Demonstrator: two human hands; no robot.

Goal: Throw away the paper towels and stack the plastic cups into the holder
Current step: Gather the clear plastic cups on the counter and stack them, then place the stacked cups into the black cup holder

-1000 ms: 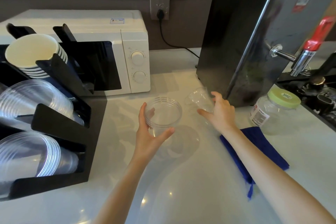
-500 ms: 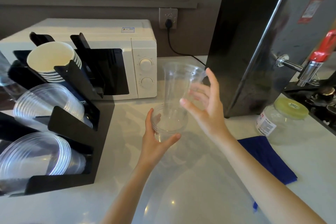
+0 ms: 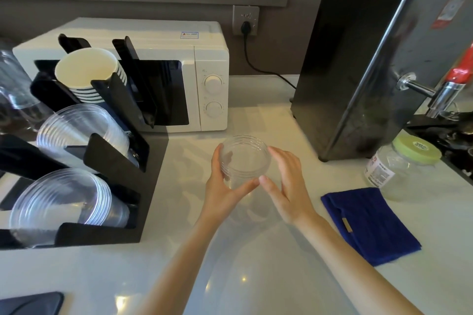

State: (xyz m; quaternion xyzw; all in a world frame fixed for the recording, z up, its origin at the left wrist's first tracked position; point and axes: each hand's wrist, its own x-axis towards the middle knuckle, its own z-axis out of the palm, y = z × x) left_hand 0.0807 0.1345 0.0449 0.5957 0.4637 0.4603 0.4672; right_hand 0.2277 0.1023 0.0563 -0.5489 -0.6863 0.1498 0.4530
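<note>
Holding the nested clear cups (image 3: pixel 244 161) mid-frame, left hand (image 3: pixel 225 186) wrapped around them, right hand (image 3: pixel 286 186) spread alongside, I judge they go next into the holder (image 3: pixel 112 161) at left.

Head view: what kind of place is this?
Likely an office pantry or break room: a microwave, a hot-water boiler with a tap, and a cup holder stocked with disposable cups.

We see clear, glossy plastic cups (image 3: pixel 244 158) with ribbed rims, and more of them stacked in a matt black plastic holder (image 3: pixel 112 161) beside white paper cups (image 3: pixel 88 77). The white countertop (image 3: pixel 179 250) is smooth and shiny. The urn (image 3: pixel 378 46) is brushed metal, the blue cloth (image 3: pixel 368 222) soft and matt, the jar (image 3: pixel 399 169) clear glass
</note>
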